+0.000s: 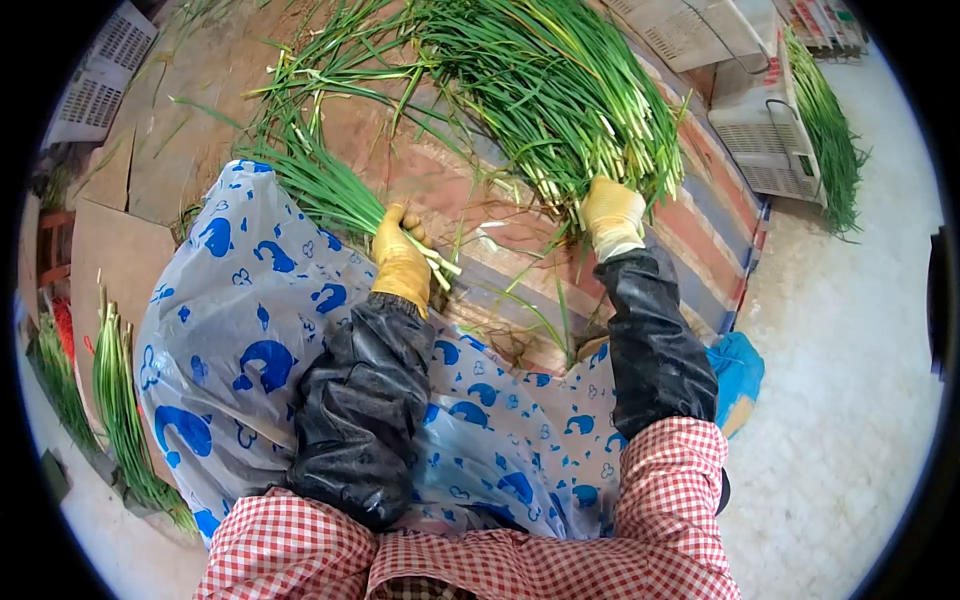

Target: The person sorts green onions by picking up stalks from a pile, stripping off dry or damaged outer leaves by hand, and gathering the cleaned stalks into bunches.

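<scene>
My left hand, in a yellow glove, is closed around a small bunch of chives. Their pale stem ends stick out on its right side, and the green leaves trail up to the left. At the near edge of a large heap of chives, my right hand, gloved the same way, has its fingers curled in at the white stem ends. The tips of those fingers are hidden among the stalks, so how many it grips does not show.
Loose chives lie over the striped sheet. White plastic crates stand at right, with chives beside one. Another crate is at upper left. Bundled chives lean at left. A dolphin-print plastic apron covers my lap.
</scene>
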Action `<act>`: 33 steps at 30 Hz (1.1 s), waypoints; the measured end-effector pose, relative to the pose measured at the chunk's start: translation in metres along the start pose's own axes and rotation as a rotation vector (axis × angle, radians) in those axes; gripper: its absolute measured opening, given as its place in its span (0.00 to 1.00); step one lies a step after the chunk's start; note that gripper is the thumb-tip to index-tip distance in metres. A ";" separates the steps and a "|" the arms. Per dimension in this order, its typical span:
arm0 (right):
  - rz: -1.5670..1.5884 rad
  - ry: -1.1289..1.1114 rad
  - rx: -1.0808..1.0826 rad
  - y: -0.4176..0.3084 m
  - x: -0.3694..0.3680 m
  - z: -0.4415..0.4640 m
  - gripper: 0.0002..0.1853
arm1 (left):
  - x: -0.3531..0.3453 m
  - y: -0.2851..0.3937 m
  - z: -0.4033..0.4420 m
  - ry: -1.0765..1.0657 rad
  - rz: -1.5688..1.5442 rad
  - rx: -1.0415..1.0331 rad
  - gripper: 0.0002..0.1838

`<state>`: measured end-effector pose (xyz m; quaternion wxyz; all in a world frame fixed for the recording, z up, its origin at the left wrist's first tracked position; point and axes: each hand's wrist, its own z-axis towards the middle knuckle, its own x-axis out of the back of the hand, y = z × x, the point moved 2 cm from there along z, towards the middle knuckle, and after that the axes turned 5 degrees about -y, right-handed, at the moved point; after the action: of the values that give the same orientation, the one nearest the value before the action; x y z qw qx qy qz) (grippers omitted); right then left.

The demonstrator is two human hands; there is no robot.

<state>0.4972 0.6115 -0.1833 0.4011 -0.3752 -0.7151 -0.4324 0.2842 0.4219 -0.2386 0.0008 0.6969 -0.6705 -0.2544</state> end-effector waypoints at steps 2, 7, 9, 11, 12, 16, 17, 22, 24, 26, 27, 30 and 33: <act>0.035 -0.092 -0.032 -0.008 0.016 -0.023 0.11 | 0.011 -0.011 0.002 0.023 0.041 0.045 0.08; 0.700 -0.297 -0.023 -0.035 0.011 -0.115 0.19 | 0.042 -0.029 -0.002 -0.024 0.216 0.264 0.08; 0.714 -0.163 0.100 -0.059 0.007 -0.161 0.16 | 0.052 -0.032 -0.003 -0.194 0.206 0.355 0.05; 0.639 -0.138 0.134 -0.073 0.013 -0.188 0.15 | 0.053 -0.032 -0.006 -0.223 0.205 0.357 0.07; 0.607 -0.119 0.147 -0.077 0.014 -0.195 0.14 | 0.052 -0.032 -0.008 -0.256 0.202 0.364 0.10; 0.547 -0.115 0.205 -0.087 0.024 -0.220 0.13 | 0.040 -0.030 -0.015 -0.646 0.149 0.498 0.16; 0.559 -0.119 0.235 -0.092 0.026 -0.229 0.12 | 0.038 -0.030 -0.017 -0.678 0.186 0.508 0.14; 0.869 -0.240 0.337 -0.098 0.018 -0.245 0.18 | 0.032 -0.032 -0.024 -0.846 0.380 0.508 0.17; 1.072 -0.457 0.232 -0.091 0.001 -0.225 0.21 | 0.033 -0.032 -0.028 -0.774 0.360 0.541 0.18; 1.828 -0.773 -0.086 -0.090 0.001 -0.207 0.19 | 0.033 -0.032 -0.036 -0.756 0.375 0.553 0.22; 1.909 -0.726 -0.156 -0.099 -0.013 -0.198 0.17 | 0.036 -0.037 -0.027 -0.787 0.343 0.562 0.22; 2.110 -0.579 -0.218 -0.115 -0.034 -0.191 0.14 | 0.038 -0.034 -0.028 -0.771 0.294 0.589 0.22; 2.091 -0.506 -0.240 -0.113 -0.051 -0.192 0.11 | 0.032 -0.026 -0.030 -0.765 0.309 0.427 0.21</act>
<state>0.4652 0.3862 -0.2065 0.3730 -0.9144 -0.0562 0.1466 0.3179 0.3846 -0.2325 -0.3523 0.4296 -0.7560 -0.3462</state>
